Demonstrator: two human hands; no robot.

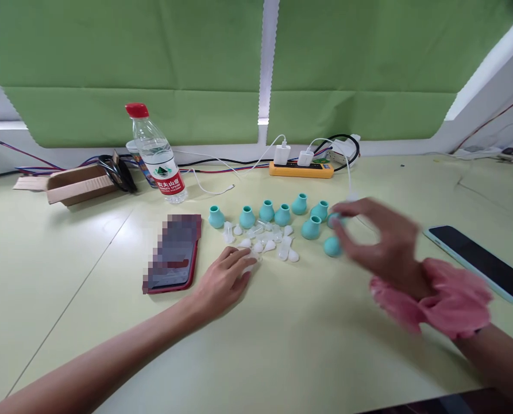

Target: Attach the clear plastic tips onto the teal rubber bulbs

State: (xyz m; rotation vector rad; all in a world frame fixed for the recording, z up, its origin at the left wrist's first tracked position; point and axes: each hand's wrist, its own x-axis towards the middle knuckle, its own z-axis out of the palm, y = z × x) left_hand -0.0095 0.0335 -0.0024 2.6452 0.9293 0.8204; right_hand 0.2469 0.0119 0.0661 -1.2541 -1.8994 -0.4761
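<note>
My left hand (228,279) rests on the table, its fingers curled over a clear plastic piece (251,261). Just beyond it lies a loose group of small clear and whitish plastic pieces (265,234), some tube-shaped. My right hand (374,238), smeared by motion, has thumb and forefinger closed around a teal rubber bulb (334,220), mostly hidden by the fingers. Below that, another teal bulb (332,246) lies with its round side showing. Several open-necked teal bulbs stand behind the clear pieces, among them one (311,228) near my right hand and one (216,217) at the left end.
A red-cased phone (174,253) lies left of my left hand; another phone (482,261) is at the right. Farther back are a water bottle (161,158), a cardboard box (81,184) with a black cable, and a yellow power strip (301,169) with chargers and cords.
</note>
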